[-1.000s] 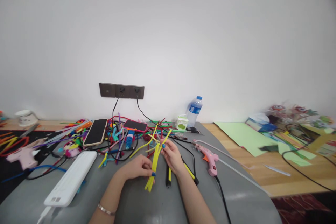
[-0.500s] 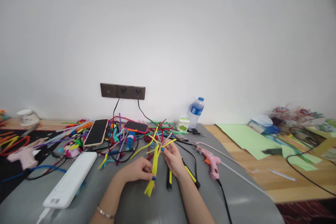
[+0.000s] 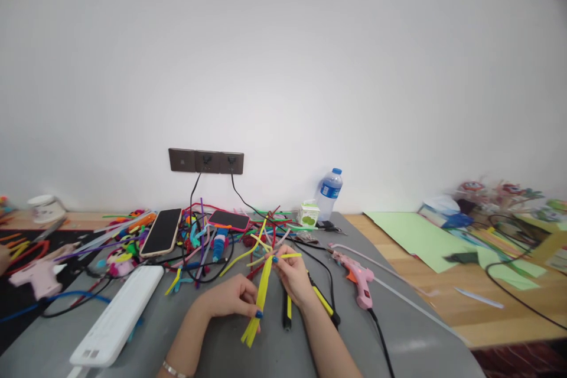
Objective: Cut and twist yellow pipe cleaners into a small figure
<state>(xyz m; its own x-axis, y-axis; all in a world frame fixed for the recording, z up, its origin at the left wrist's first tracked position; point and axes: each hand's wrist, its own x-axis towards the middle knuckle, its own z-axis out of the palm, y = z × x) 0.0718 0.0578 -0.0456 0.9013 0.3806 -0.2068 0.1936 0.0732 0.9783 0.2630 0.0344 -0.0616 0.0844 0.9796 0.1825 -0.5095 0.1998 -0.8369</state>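
Note:
My left hand (image 3: 230,297) is closed around the lower part of a bundle of yellow pipe cleaners (image 3: 261,292), which stands tilted over the grey table (image 3: 221,348). My right hand (image 3: 292,274) pinches one yellow strand near the bundle's top and bends it out to the right. Both hands sit near the table's middle, close to my body. A black and yellow tool (image 3: 287,310) lies just under my right wrist.
A heap of coloured pipe cleaners (image 3: 199,236) and two phones (image 3: 162,225) lie behind my hands. A pink glue gun (image 3: 358,277) with a black cord lies to the right, a white power strip (image 3: 117,313) to the left. A water bottle (image 3: 328,194) stands by the wall.
My right hand has bent one yellow strand from pointing up to sticking out sideways to the right. The left hand keeps its hold on the bundle. The view has tilted up slightly.

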